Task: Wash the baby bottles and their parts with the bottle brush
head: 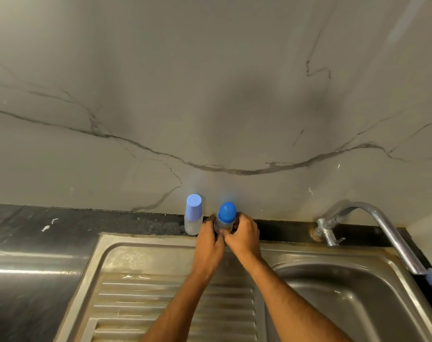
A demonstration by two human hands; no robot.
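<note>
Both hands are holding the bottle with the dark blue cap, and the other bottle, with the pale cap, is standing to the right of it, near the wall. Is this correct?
Not quite. In the head view the left hand and right hand do hold the bottle with the dark blue cap, but the bottle with the pale cap stands to its left, not its right, near the wall.

Steel sink unit (106, 245) filled the lower frame: ribbed drainboard (140, 302) on its left half, basin (333, 292) on its right. Chrome tap (373, 218) stood at the sink's back right corner, spout arching over the basin's right edge. Dark countertop (37, 225) ran along the back and left (white flecks near its back left). Grey-veined marble wall (210, 95) rose behind.
</note>
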